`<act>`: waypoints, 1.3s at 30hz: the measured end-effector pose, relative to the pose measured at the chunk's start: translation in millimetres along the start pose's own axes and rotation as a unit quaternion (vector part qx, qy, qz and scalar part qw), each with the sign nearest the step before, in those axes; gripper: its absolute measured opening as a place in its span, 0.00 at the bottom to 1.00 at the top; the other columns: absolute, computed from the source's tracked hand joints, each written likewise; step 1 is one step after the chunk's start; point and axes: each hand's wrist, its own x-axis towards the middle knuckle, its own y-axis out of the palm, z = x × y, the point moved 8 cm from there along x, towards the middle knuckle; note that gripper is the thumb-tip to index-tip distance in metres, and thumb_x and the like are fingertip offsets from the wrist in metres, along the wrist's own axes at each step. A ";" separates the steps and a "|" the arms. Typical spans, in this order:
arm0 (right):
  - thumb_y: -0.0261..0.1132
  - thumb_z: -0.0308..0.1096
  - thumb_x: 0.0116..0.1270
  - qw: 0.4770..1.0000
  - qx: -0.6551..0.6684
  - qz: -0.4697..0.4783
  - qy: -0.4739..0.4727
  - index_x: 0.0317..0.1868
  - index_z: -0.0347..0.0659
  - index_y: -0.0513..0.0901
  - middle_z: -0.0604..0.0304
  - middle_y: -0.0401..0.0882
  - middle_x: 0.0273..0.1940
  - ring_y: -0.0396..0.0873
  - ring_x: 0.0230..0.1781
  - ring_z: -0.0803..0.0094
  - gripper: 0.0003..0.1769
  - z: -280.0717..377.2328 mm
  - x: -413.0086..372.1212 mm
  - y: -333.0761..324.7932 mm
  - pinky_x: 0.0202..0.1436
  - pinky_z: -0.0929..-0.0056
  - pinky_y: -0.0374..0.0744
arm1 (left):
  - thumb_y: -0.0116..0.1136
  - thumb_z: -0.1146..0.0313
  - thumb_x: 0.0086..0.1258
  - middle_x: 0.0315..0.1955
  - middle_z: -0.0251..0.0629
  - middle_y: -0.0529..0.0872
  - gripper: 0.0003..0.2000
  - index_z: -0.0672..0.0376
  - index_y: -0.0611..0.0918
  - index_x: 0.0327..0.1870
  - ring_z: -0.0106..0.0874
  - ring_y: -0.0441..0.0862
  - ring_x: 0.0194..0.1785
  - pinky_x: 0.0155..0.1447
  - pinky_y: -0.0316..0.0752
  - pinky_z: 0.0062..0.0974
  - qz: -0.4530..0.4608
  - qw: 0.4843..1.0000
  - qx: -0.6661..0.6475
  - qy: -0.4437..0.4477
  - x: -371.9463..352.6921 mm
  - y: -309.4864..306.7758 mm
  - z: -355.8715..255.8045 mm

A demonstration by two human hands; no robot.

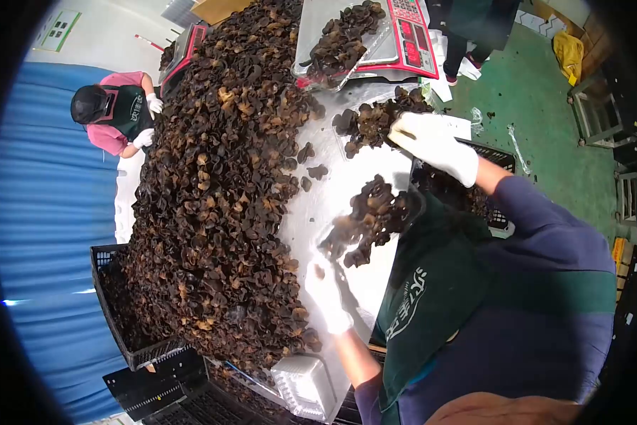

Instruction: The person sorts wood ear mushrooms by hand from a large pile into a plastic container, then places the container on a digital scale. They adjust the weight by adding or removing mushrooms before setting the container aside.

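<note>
My right hand (pixel 435 146), in a white glove, has its fingers curled over wood ear mushrooms (pixel 373 129) in a clear plastic tray (pixel 338 134). My left hand (pixel 325 296), also gloved, is over the bright metal tabletop (pixel 301 234), its fingertips smeared by motion. Just past those fingertips lies a loose clump of dark wood ear mushrooms (pixel 368 216), partly blurred, near the table edge by my apron (pixel 432 283). A large heap of wood ear mushrooms (pixel 219 177) covers the table beyond both hands.
A red-framed scale (pixel 414 53) carries a filled tray at the right end, with a second scale (pixel 185 53) farther back. A co-worker (pixel 123 110) stands across the heap. Clear trays (pixel 306 386) are stacked on my left. A black crate (pixel 499 154) sits beside me.
</note>
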 end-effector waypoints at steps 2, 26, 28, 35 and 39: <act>0.67 0.39 0.65 0.994 0.013 -0.059 0.087 0.40 0.43 0.83 0.57 0.80 0.35 0.81 0.31 0.60 0.10 -31.1 -30.8 -5.0 0.37 0.64 0.79 | 0.56 0.76 0.71 0.44 0.43 0.88 0.12 0.68 0.82 0.53 0.31 0.83 0.45 0.54 0.77 0.28 0.020 0.997 -0.039 0.071 29.2 25.4 -6.1; 0.61 0.34 0.72 0.934 0.225 -0.155 0.232 0.71 0.38 0.68 0.56 0.73 0.63 0.75 0.55 0.72 0.28 -103.2 -91.4 -26.4 0.53 0.72 0.75 | 0.62 0.71 0.63 0.39 0.46 0.89 0.11 0.64 0.86 0.45 0.37 0.86 0.42 0.51 0.77 0.30 -0.024 0.968 0.094 0.230 140.5 107.5 -98.8; 0.61 0.29 0.71 0.944 0.194 -0.163 0.210 0.69 0.40 0.70 0.58 0.74 0.62 0.75 0.54 0.73 0.26 -79.8 -85.8 -33.7 0.54 0.72 0.75 | 0.62 0.71 0.67 0.45 0.46 0.87 0.12 0.64 0.84 0.49 0.37 0.84 0.48 0.55 0.76 0.31 -0.037 0.969 0.035 0.243 104.5 74.3 -116.7; 0.61 0.19 0.60 0.980 0.189 0.048 -0.033 0.52 0.37 0.81 0.52 0.80 0.51 0.79 0.53 0.60 0.18 67.0 -49.0 23.7 0.57 0.66 0.77 | 0.55 0.71 0.73 0.46 0.48 0.85 0.11 0.63 0.84 0.50 0.43 0.81 0.51 0.58 0.74 0.37 -0.262 0.911 0.270 0.170 -53.7 -88.9 -50.4; 0.66 0.26 0.56 0.951 0.181 0.218 -0.120 0.56 0.38 0.79 0.50 0.79 0.52 0.78 0.54 0.51 0.24 147.9 -56.1 118.2 0.58 0.61 0.77 | 0.50 0.71 0.75 0.59 0.53 0.79 0.17 0.63 0.76 0.63 0.50 0.74 0.64 0.67 0.69 0.49 -0.325 0.846 0.424 0.004 -165.3 -161.3 51.5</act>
